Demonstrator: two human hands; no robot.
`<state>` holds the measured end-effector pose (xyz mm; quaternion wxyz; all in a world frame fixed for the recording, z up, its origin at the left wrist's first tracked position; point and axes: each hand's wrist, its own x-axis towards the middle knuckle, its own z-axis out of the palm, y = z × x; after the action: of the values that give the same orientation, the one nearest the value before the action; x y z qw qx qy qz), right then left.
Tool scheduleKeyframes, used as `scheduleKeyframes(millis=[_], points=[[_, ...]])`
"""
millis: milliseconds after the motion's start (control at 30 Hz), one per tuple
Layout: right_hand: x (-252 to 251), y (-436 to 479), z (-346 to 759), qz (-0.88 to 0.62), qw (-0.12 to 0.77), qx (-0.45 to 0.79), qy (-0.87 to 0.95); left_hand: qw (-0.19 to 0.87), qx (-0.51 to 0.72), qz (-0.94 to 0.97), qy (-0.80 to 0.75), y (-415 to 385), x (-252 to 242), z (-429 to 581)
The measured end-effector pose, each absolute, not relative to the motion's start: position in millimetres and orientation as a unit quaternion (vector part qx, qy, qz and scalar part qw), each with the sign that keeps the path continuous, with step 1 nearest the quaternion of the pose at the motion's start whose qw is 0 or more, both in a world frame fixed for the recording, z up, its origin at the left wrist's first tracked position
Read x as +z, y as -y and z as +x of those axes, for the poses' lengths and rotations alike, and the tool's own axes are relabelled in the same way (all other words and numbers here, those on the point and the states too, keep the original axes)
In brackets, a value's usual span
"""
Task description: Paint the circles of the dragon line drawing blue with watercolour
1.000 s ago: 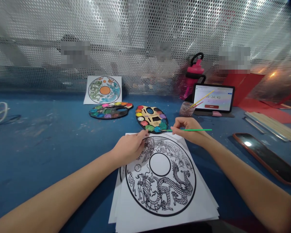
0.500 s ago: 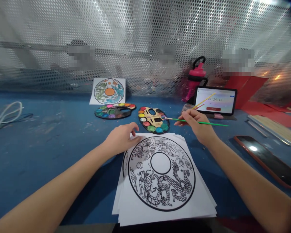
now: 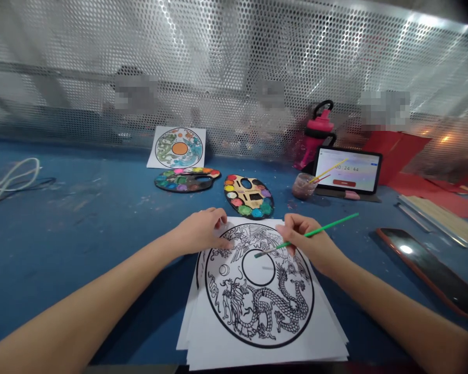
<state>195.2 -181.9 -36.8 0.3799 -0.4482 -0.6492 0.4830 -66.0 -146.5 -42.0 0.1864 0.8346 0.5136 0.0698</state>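
Note:
My right hand point(image 3: 310, 240) pinches a green-handled paintbrush point(image 3: 327, 226) above the top right of a printed sheet point(image 3: 222, 343). The brush tip hovers over or touches the blank inner circle of the black line drawing, which shows a dragon and a bird; I cannot tell which. At the sheet's upper left corner rests my left hand point(image 3: 198, 231), fingers bent and apart from the thumb, holding nothing. More white sheets lie under the top one. Just beyond the sheets sits a paint palette point(image 3: 253, 190) with several colours, and a second palette point(image 3: 203, 186) lies to its left.
A painted round picture point(image 3: 179, 148) leans at the back. On the right stand a water cup point(image 3: 302, 188) with brushes, a tablet point(image 3: 347, 170) showing a timer and a pink bottle point(image 3: 319, 127). A phone point(image 3: 429, 270) lies nearer. A white cable point(image 3: 13, 182) is far left.
My right hand has brought the brush from the palette's right side down over the sheet's inner circle. My left hand has shifted slightly onto the sheet's corner. The water cup is now uncovered.

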Motion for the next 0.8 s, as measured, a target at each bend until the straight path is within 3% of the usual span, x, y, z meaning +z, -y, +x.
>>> scheduleKeyframes(millis=[300, 800], points=[[-49.7, 193.3, 184.2, -0.453, 0.381, 0.503, 0.63, 0.01, 0.046, 0.886, -0.462, 149.7, -51.0, -57.3], [-59.5, 193.5, 186.1, -0.428, 0.383, 0.492, 0.654, -0.016, 0.036, 0.883, -0.467, 151.7, -50.2, -52.8]])
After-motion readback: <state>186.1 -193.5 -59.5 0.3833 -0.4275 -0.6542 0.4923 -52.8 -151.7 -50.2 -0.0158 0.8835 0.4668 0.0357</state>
